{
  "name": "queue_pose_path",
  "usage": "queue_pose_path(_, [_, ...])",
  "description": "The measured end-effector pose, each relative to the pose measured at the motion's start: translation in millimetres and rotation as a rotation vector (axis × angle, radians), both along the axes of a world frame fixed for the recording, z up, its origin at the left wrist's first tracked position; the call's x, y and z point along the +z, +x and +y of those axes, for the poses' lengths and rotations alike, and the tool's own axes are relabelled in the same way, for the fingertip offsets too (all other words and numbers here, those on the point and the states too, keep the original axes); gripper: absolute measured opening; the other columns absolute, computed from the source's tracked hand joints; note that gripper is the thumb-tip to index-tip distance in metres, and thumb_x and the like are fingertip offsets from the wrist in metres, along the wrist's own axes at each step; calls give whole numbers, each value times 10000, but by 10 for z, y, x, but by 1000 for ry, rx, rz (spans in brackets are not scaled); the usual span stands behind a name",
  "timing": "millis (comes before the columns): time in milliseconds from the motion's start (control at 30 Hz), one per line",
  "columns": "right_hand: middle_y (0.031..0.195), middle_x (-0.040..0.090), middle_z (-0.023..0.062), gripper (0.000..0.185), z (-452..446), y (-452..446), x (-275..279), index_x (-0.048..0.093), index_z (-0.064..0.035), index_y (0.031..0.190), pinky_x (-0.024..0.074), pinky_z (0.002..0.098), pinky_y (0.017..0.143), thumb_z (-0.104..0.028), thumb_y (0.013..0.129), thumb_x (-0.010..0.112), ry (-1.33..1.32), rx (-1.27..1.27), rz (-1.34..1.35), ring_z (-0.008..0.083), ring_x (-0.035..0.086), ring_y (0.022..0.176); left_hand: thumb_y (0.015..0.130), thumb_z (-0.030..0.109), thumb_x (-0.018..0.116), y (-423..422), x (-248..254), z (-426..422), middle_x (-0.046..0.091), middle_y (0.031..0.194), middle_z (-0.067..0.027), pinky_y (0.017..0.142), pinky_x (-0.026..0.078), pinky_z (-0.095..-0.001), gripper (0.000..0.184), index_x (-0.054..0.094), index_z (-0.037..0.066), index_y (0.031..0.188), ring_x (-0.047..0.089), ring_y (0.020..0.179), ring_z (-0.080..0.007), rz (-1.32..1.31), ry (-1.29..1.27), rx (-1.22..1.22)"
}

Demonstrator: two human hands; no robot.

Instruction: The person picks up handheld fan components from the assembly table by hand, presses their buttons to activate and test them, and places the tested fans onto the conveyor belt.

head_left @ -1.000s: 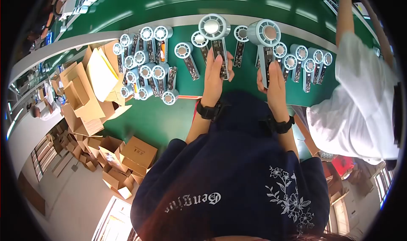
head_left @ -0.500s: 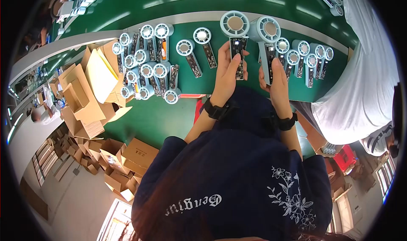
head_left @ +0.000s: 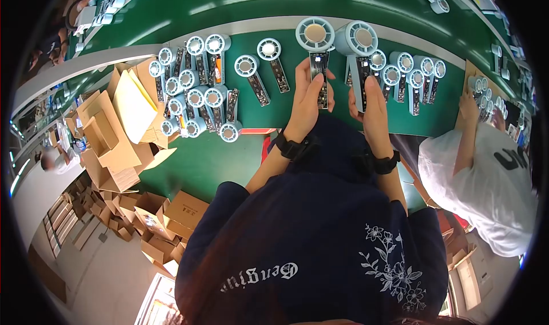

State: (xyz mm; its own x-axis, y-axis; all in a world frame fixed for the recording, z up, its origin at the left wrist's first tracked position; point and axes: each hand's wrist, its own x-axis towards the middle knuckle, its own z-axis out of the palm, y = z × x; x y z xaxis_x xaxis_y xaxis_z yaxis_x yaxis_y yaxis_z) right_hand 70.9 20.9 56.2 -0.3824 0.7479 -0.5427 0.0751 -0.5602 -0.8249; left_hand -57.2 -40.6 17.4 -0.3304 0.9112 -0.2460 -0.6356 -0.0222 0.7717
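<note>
Over the green counter (head_left: 280, 109), held one light-blue round-headed unit (head_left: 315, 34) in the left fingers (head_left: 314, 87), closed around its circuit-board handle (head_left: 318, 66), and gripped a second unit (head_left: 363, 37) likewise in the right fingers (head_left: 372, 87), just beside. Had more units (head_left: 215, 97) lying left and right, cardboard boxes (head_left: 186, 210) at near left, and a white-shirted co-worker (head_left: 486, 176) at right.

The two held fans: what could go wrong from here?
The left fan and right fan have their heads very close, so they might knock together. The left hand has its thumb over an exposed circuit board, which pressure could disturb. The crowded fans on the left could snag one another if one were lifted.
</note>
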Motion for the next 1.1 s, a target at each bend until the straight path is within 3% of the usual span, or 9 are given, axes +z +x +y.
queue_pose_path(1100, [661, 487, -7, 312, 16, 132, -22, 456, -80, 900, 280, 194, 432, -360, 1001, 361, 49, -15, -11, 53, 400, 484, 995, 225, 342, 131, 32, 87, 500, 1015, -112, 456, 429, -237, 335, 281, 24, 1256, 510, 575, -118, 103, -17, -18])
